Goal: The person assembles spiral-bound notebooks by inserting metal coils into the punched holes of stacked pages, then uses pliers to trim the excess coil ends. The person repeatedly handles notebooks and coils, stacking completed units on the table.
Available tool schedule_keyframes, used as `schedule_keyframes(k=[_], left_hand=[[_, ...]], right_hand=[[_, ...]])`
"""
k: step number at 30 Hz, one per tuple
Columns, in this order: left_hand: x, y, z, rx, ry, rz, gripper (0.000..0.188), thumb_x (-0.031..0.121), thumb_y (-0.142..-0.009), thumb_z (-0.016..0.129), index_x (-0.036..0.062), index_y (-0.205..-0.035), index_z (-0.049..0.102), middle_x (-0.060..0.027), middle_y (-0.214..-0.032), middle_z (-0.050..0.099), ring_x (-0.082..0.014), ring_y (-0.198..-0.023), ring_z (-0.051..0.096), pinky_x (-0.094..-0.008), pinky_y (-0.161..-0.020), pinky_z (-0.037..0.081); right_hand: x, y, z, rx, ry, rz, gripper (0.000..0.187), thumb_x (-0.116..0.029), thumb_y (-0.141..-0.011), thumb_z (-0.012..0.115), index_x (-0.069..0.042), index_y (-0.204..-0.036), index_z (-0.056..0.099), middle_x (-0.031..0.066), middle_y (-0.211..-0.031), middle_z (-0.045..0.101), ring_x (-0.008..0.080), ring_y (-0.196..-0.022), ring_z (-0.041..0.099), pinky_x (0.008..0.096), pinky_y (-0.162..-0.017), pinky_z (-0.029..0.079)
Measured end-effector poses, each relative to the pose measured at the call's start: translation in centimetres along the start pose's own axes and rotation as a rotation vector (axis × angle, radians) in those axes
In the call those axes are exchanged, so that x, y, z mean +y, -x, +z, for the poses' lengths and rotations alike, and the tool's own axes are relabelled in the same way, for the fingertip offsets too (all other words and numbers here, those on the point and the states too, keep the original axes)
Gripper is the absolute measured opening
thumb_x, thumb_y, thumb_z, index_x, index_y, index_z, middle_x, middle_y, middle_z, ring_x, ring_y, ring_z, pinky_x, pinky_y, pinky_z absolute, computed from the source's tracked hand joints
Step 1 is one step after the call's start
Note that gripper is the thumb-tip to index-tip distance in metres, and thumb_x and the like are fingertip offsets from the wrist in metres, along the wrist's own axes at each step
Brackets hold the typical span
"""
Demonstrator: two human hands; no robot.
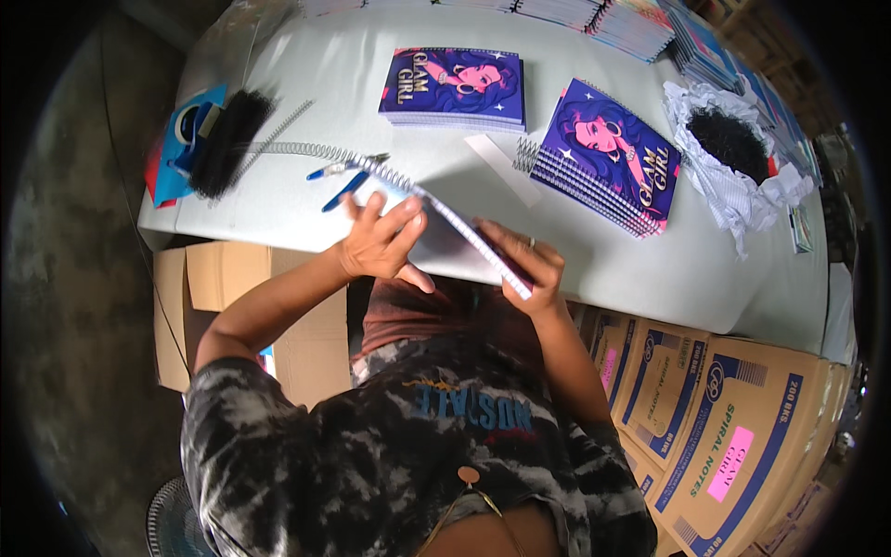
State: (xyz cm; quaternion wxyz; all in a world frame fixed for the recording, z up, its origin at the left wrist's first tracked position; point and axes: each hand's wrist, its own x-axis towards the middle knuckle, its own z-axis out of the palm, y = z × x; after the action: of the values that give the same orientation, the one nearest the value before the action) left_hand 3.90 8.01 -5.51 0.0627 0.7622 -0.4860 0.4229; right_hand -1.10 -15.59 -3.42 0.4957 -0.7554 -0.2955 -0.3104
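My right hand (534, 265) grips a thin notebook (471, 239) by its near end, tilted above the table's front edge. A long wire spiral coil (302, 148) runs along the notebook's edge and trails off to the left across the tabletop. My left hand (382, 237) hovers just left of the notebook, fingers spread, with nothing visible in it. Blue-handled pliers (342, 190) lie beyond the left hand, partly under the coil. Farther left, a dense bundle of dark wire coils (232, 144) rests beside a blue tape dispenser (190, 130).
A purple notebook stack (455, 88) stands at the back middle. Spiral-bound notebooks (603, 158) are piled to the right, beside crumpled paper (733, 200) holding dark coils. A white strip (503, 169) lies between the piles. Cardboard boxes (733, 436) stand below the table (650, 269).
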Motion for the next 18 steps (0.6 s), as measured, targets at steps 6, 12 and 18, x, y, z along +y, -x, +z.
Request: schedule_keyframes(k=[6,12,18], left_hand=[[-1.3,-2.1,0.3,0.149,0.018,-0.216,0.107,0.075,-0.076,0.021,-0.0118,-0.136,0.009,-0.0293,-0.143,0.004,-0.0410,-0.134,-0.004,-0.0566,-0.103,-0.005],[-4.7,-6.1,-0.5,0.270,-0.112,-0.217,0.115,0.080,-0.072,0.031,-0.0159,-0.133,0.013,-0.0363,-0.139,0.006,-0.0487,-0.131,0.006,-0.0589,-0.103,-0.001],[0.5,-1.8,1.6,0.182,0.139,-0.103,0.103,0.080,-0.069,0.037,-0.0052,-0.127,0.038,-0.0378,-0.131,0.023,-0.0522,-0.121,0.026,-0.0605,-0.101,0.009]], right_hand=[[0.1,-0.2,0.7,-0.026,-0.049,-0.011,0.038,0.002,-0.070,0.063,-0.001,-0.108,0.062,0.0154,-0.098,0.066,0.0275,-0.085,0.066,0.0328,-0.072,0.053],[0.0,0.2,0.8,-0.011,-0.077,0.064,0.041,0.007,-0.069,0.057,-0.003,-0.109,0.062,0.0136,-0.100,0.065,0.0269,-0.085,0.066,0.0325,-0.072,0.052],[0.5,0.1,0.8,0.022,-0.072,0.134,0.039,0.008,-0.070,0.058,-0.003,-0.107,0.063,0.0139,-0.098,0.066,0.0265,-0.084,0.066,0.0321,-0.070,0.052]])
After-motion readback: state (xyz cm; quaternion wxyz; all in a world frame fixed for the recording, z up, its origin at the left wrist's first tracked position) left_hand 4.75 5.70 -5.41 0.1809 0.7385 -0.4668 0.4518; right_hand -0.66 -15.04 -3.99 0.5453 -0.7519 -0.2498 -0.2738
